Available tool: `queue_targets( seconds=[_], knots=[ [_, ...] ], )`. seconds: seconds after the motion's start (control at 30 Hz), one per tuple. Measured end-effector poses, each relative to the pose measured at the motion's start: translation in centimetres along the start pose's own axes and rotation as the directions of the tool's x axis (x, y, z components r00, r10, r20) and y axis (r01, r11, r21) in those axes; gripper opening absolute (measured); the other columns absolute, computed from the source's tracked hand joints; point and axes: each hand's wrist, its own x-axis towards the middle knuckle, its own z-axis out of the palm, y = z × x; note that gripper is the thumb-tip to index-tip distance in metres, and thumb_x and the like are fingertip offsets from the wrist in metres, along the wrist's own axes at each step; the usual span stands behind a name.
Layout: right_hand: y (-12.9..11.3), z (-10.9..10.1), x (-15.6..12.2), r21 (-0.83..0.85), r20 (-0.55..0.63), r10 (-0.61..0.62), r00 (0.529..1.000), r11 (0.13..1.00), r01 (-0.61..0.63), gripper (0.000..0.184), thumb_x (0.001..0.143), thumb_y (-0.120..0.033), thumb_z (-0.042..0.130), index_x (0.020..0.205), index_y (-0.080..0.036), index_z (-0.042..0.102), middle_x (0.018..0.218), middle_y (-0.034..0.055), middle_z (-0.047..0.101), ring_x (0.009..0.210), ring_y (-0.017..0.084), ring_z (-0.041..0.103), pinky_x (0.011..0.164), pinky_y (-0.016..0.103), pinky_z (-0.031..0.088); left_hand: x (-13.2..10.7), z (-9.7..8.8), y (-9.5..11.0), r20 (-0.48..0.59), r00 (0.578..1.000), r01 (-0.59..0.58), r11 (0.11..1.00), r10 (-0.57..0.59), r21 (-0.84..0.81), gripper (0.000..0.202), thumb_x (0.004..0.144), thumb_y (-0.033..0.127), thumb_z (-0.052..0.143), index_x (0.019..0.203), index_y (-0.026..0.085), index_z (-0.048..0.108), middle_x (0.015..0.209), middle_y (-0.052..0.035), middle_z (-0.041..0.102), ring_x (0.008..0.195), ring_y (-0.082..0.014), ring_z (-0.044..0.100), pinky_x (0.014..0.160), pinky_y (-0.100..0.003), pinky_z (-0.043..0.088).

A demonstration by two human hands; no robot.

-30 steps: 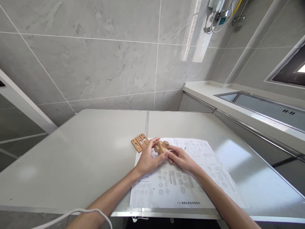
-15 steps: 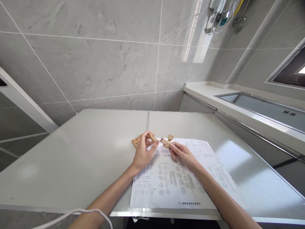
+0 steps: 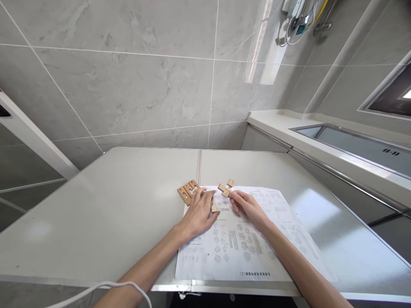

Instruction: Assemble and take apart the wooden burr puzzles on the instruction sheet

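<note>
The fingers of the right hand are pinched shut on the near end of a small wooden cross. Its pale blocks stick out in different ways, and I see it over the far edge of the paper. The left hand is palm down, with its fingers bent and a little apart. A loose wooden block pokes out between its thumb and pointing finger. I can't tell if the fingers grip that block or just cover it.

Just past the left fingers is a flat brown board with holes cut in it, near the paper's far left corner. The big white paper lies under both hands. It has lots of little gray pictures, and the words are too small to read. Under it is the shiny, pale worktop. A white cord loops by the left arm. Gray wall tiles stand behind.
</note>
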Motion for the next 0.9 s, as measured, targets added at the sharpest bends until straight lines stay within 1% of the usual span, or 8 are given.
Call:
queue_targets(
  seconds=[0.1,0.2,0.3,0.4,0.5,0.57,0.73,0.9],
  knots=[
    [0.1,0.0,0.0,-0.002,0.011,-0.002,1.0,1.0,0.002,0.048,0.095,-0.067,0.065,0.086,-0.02,0.064,0.072,-0.002,0.054,0.057,0.012,0.044,0.058,0.028,0.036,-0.1,0.4,-0.2,-0.002,0.999,-0.044,0.999,0.044,0.02,0.057,0.095,0.021,0.061,0.148,0.024,0.042,0.144,-0.0138,0.054,0.149,-0.0381,0.034,0.122,-0.062,0.035],
    [0.1,0.1,0.0,0.003,0.031,0.006,0.999,1.0,-0.006,0.046,0.095,-0.066,0.066,0.087,-0.02,0.065,0.074,-0.0017,0.056,0.057,0.012,0.044,0.058,0.028,0.037,-0.1,0.9,-0.2,-0.061,0.997,-0.054,0.997,0.056,0.047,0.063,0.094,0.019,0.059,0.153,0.025,0.037,0.158,-0.0151,0.041,0.153,-0.0387,0.03,0.125,-0.064,0.03],
    [-0.1,0.1,-0.2,0.019,0.047,0.019,0.999,1.0,-0.02,0.044,0.095,-0.064,0.066,0.085,-0.021,0.064,0.075,-0.0019,0.056,0.058,0.012,0.045,0.059,0.028,0.038,-0.1,1.1,0.0,-0.151,0.989,-0.004,1.0,0.006,0.009,0.076,0.097,0.034,0.067,0.16,0.028,0.024,0.167,-0.0169,0.027,0.156,-0.0408,0.026,0.124,-0.065,0.029],
    [-0.4,0.2,-0.4,0.042,0.089,0.03,0.996,0.999,-0.034,0.042,0.095,-0.061,0.067,0.082,-0.021,0.062,0.075,-0.0021,0.055,0.059,0.012,0.047,0.06,0.028,0.038,0.1,0.8,0.5,-0.182,0.981,0.036,0.99,-0.06,-0.136,0.096,0.093,0.051,0.074,0.163,0.034,0.011,0.17,-0.0148,0.023,0.157,-0.0393,0.027,0.124,-0.062,0.032],
    [-0.8,0.3,-0.7,0.059,0.171,0.043,0.984,0.997,-0.054,0.042,0.096,-0.057,0.066,0.077,-0.021,0.058,0.073,-0.0025,0.054,0.057,0.012,0.046,0.059,0.028,0.037,0.1,0.3,1.1,-0.138,0.985,0.062,0.958,-0.104,-0.279,0.099,0.09,0.054,0.079,0.162,0.038,0.014,0.17,-0.0116,0.026,0.155,-0.0363,0.032,0.122,-0.058,0.038],
    [-1.1,0.4,-0.9,0.062,0.226,0.049,0.973,0.996,-0.064,0.042,0.097,-0.055,0.067,0.074,-0.021,0.055,0.071,-0.0027,0.052,0.057,0.012,0.045,0.058,0.028,0.036,0.1,0.0,1.4,-0.104,0.991,0.047,0.943,-0.086,-0.33,0.095,0.089,0.053,0.079,0.161,0.04,0.018,0.167,-0.0102,0.032,0.155,-0.0349,0.032,0.122,-0.057,0.04],
    [-1.4,0.6,-1.1,0.05,0.289,0.044,0.956,0.997,-0.061,0.041,0.097,-0.051,0.067,0.071,-0.02,0.055,0.069,-0.0029,0.05,0.056,0.012,0.046,0.058,0.029,0.036,0.0,-0.4,1.7,-0.089,0.996,-0.052,0.942,0.024,-0.331,0.078,0.095,0.046,0.076,0.156,0.038,0.029,0.159,-0.0097,0.046,0.149,-0.0323,0.044,0.119,-0.055,0.044],
    [-1.5,0.6,-1.1,0.017,0.271,0.021,0.962,1.0,-0.026,0.04,0.097,-0.051,0.067,0.073,-0.021,0.055,0.07,-0.0033,0.049,0.056,0.012,0.045,0.059,0.028,0.036,-0.1,-0.3,1.6,-0.107,0.993,-0.081,0.943,0.049,-0.324,0.077,0.096,0.041,0.076,0.156,0.039,0.027,0.153,-0.0077,0.053,0.142,-0.0299,0.051,0.116,-0.052,0.047]
  ],
)
